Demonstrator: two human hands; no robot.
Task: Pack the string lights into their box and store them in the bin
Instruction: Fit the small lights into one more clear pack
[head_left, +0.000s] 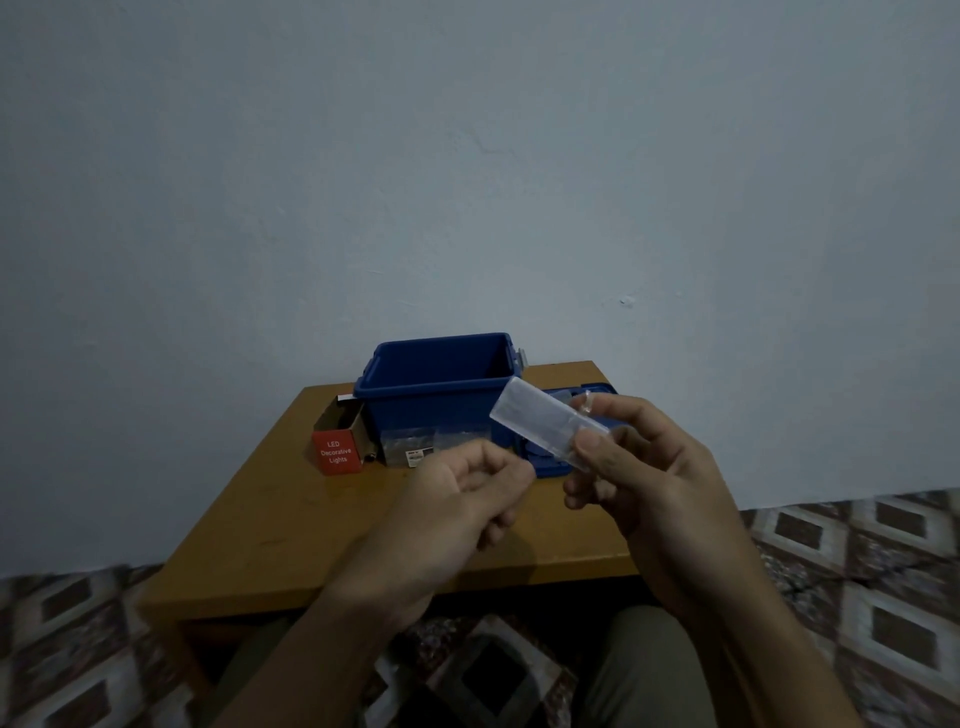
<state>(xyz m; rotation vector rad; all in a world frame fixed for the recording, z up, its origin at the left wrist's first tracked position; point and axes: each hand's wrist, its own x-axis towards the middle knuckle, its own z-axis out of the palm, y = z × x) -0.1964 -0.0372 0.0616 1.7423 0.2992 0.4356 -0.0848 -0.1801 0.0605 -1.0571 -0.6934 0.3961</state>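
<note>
Clear case (540, 422) in right hand (660, 467), long axis slanting up-left.

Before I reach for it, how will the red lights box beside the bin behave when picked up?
The red lights box looks like thin cardboard with its brown inside showing, so probably light and easily crushed by a firm squeeze. Flat-sided, it would likely slide rather than roll on the smooth table.

Right grip (649, 467) pinches a clear battery case (543, 422) before the blue bin (426, 410); red lights box (337, 451) sits left of it.
</note>
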